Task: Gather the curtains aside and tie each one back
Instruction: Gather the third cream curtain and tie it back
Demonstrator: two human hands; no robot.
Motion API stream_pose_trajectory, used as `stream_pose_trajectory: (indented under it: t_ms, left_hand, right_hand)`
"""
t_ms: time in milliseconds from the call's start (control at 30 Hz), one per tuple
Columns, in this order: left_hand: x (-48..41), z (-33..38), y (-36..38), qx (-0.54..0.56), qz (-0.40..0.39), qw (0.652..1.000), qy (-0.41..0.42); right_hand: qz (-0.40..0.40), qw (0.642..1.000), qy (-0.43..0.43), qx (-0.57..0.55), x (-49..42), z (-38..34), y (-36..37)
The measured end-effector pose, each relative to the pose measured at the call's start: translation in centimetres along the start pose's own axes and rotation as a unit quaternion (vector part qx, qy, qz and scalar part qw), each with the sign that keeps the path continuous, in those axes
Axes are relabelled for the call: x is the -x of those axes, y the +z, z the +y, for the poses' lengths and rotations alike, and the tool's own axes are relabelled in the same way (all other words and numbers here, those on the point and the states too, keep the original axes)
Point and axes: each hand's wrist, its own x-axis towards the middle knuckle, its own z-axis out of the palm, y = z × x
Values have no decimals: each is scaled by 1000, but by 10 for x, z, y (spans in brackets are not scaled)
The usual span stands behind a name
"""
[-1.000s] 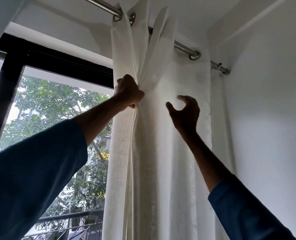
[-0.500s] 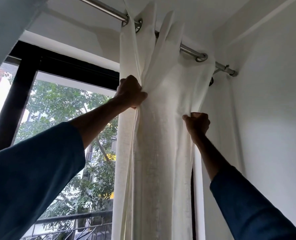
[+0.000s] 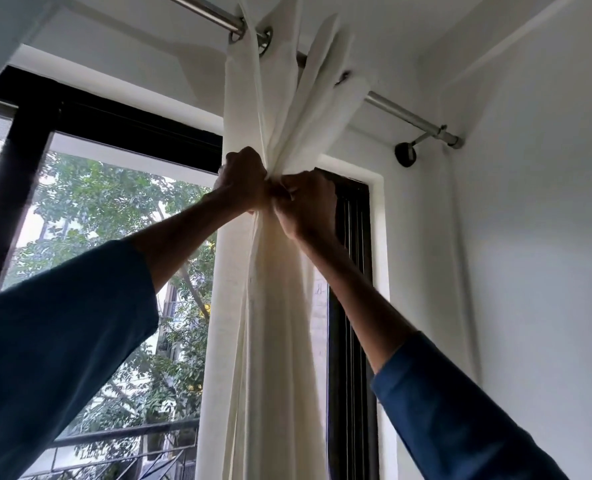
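a corner of a room with a white wall (image 3: 536, 254) on the right and a black-framed window (image 3: 121, 124) on the left, green trees (image 3: 107, 209) and a dark railing (image 3: 125, 434) beyond the glass. a steel curtain rod (image 3: 405, 110) runs across the top to a dark bracket (image 3: 405, 154) near the corner. a cream curtain (image 3: 280, 323) hangs from the rod by metal rings (image 3: 266, 41), bunched into a narrow column in front of the window's right part, well short of the bracket. both arms, in blue sleeves (image 3: 55, 358), reach up to it. the left hand (image 3: 244, 181) is clamped in a fist on the bunched cloth from the left; the right hand (image 3: 310, 202) has its fingers curled into the folds from the right. the two hands touch, knuckles together, at the same height, and the cloth fans out above them up to the rod and falls straight below. right of the curtain a dark strip of the window frame (image 3: 351, 306) shows.
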Motion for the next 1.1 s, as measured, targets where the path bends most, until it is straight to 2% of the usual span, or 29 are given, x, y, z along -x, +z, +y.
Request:
stream_pose_trajectory:
  t_ms: [200,333,500,633,767,967,1100]
  left_hand:
    - [4,-7,-8,-12,-3,999,35]
    - [6,-3,-6,-50,8,998,40]
    - [14,9,7,-89,60,992,71]
    - [23,18,16,-42,98,992,67]
    - [28,23,18,-50,106,989,95]
    - [20,22,16,-78,60,993,71]
    - [14,17,18,-8,37,999,15]
  right_hand:
    - [-17,999,-8,27,10,8,-12]
    - [-26,990,58,124,32,38,-28]
    - [29,977,130,164,46,55,-44]
    - [50,980,109,157,44,38,-43]
    - [34,990,64,121,44,9,-30]
    - [13,995,59,85,50,-14,-15]
    - [16,994,21,106,54,-14,-11]
